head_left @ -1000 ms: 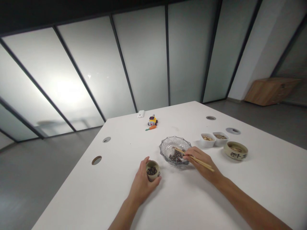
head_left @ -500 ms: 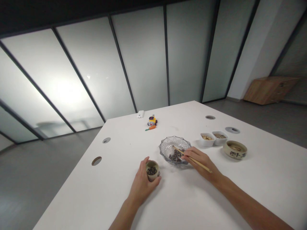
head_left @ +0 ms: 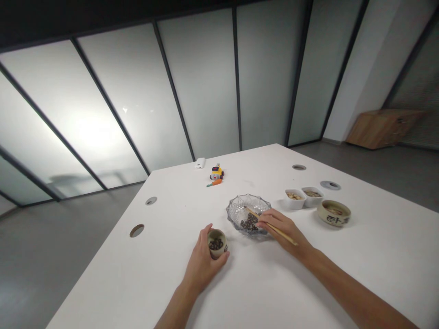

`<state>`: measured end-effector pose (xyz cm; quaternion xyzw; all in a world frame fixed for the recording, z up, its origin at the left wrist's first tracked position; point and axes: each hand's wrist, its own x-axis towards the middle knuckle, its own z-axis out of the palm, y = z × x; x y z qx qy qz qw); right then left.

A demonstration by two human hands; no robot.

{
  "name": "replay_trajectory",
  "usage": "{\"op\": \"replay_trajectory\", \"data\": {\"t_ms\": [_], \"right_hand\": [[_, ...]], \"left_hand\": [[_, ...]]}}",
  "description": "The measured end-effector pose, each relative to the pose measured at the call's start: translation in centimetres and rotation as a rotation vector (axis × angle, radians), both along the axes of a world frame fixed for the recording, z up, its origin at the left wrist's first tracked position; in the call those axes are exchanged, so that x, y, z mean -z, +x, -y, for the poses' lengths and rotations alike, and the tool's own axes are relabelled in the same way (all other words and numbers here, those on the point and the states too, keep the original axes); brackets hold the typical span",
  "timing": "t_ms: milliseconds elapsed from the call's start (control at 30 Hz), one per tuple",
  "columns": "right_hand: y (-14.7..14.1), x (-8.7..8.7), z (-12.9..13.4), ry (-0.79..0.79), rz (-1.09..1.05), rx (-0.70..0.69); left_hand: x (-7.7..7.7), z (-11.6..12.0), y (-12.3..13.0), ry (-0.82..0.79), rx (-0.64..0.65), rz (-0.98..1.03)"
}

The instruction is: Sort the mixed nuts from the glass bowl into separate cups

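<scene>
My left hand point(head_left: 202, 260) is wrapped round a small beige ceramic cup point(head_left: 222, 250) that stands on the table. Inside the cup lie dark beans point(head_left: 216, 244). Between the fingers of my right hand point(head_left: 283, 228) are wooden chopsticks point(head_left: 286, 237), their tips down in a clear glass bowl point(head_left: 236, 214). A heap of dark beans point(head_left: 249, 222) rests in the near part of that bowl. Whether a bean is pinched between the tips is too small to tell.
Two small white dishes point(head_left: 295, 201) with pale pieces stand right of the glass bowl, beside a wider beige ceramic bowl point(head_left: 333, 217). Farther back lie a yellow toy vehicle point(head_left: 216, 172), an orange-handled toy screwdriver point(head_left: 214, 183) and a white device point(head_left: 200, 163). The white table point(head_left: 137, 274) has round holes.
My right hand and the chopsticks have shifted very slightly left over the glass bowl. The whole view has drifted a little; my left hand keeps its hold on the cup.
</scene>
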<state>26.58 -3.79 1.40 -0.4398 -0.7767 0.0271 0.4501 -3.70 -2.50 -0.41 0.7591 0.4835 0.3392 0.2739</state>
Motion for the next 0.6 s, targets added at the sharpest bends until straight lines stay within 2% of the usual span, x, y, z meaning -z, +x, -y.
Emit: {"op": "replay_trajectory", "data": {"t_ms": [367,600], "right_hand": [[-0.11,0.6,-0.7,0.032,0.052,0.013],[-0.2,-0.07,-0.61,0.055,0.104,-0.022]], "left_hand": [[-0.18,0.08,-0.03,-0.015,-0.007,-0.002],[-0.11,-0.02,-0.02,-0.011,0.001,-0.004]]}}
